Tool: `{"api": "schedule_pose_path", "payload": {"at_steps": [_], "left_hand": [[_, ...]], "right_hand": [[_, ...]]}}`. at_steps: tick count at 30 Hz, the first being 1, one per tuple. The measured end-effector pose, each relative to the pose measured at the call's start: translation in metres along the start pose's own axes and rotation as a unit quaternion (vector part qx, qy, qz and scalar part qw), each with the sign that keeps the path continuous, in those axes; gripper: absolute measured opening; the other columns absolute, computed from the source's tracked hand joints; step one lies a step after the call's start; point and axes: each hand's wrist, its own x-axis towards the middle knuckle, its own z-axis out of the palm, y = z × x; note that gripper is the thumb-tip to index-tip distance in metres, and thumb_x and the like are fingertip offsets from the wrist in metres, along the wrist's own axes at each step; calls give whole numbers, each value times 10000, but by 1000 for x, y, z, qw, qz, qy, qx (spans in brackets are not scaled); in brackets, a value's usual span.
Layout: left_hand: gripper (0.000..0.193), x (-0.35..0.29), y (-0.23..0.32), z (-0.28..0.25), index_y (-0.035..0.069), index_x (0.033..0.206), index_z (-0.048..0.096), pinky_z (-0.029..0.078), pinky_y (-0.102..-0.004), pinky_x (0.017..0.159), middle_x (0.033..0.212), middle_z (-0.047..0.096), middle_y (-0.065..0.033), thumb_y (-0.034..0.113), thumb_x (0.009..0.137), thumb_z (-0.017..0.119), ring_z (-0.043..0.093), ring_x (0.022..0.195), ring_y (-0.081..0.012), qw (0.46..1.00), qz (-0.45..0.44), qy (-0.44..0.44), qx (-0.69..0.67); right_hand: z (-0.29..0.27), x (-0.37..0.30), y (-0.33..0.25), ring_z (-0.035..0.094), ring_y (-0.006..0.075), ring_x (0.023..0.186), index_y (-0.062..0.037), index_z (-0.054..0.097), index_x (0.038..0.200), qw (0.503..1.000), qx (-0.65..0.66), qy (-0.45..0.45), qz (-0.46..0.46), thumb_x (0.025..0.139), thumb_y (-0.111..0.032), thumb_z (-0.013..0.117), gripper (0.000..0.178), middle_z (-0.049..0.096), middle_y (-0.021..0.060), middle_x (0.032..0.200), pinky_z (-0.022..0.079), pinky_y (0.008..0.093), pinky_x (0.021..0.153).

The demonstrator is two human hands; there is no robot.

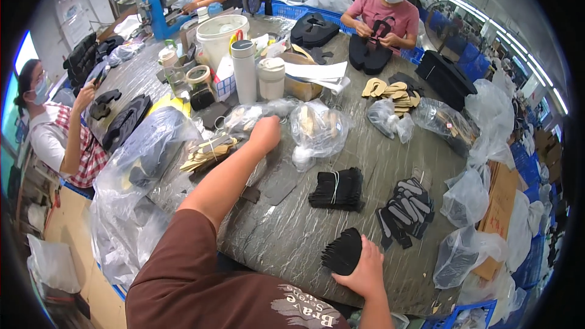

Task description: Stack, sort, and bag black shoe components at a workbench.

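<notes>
My right hand point(364, 266) grips a stack of thin black pieces point(342, 252) with rounded ends, held near the table's front edge. My left hand point(266, 134) is stretched out over the table with its fingers curled, next to a clear plastic bag point(241, 117). Whatever it may hold is hidden behind the hand. A tied bundle of black pieces point(336, 189) lies beyond my right hand. Right of that bundle, loose black and grey strips point(406, 210) are fanned out. A knotted clear bag with tan pieces point(318, 123) sits just right of my left hand.
Tan pieces bound with a band point(208, 153) lie left of my left forearm. Bottles, including a tall white tumbler point(244, 73), and a white bucket point(223, 33) crowd the table's middle. Plastic bags point(463, 256) line the right edge. Three other people sit around the table.
</notes>
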Motion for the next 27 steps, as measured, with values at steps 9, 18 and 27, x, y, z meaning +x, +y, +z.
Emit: {"api": "schedule_pose_path", "payload": {"at_steps": [9, 18, 27], "left_hand": [[183, 34, 7, 8, 2, 848, 682, 498, -462, 800, 917, 659, -234, 83, 784, 531, 638, 887, -382, 988, -132, -84, 13], [169, 3, -11, -32, -2, 827, 651, 491, -404, 699, 770, 654, -187, 163, 797, 634, 642, 755, -312, 998, -35, 2, -50], [100, -51, 39, -76, -10, 845, 626, 485, -324, 657, 770, 663, -132, 88, 825, 625, 633, 705, -233, 984, 38, -101, -142]], "right_hand": [[12, -7, 18, 537, 202, 1037, -15, 333, 1401, 701, 707, -24, 92, 488, -177, 826, 1050, 537, 80, 1152, 434, 355, 905], [36, 22, 7, 459, 420, 1228, 1, 268, 1421, 489, 866, -104, 20, 524, -184, 775, 1047, 402, 255, 1373, 380, 510, 1041], [30, 32, -24, 489, 442, 1187, -12, 285, 1419, 490, 863, -124, -8, 499, -193, 772, 1057, 406, 233, 1373, 403, 535, 1013]]}}
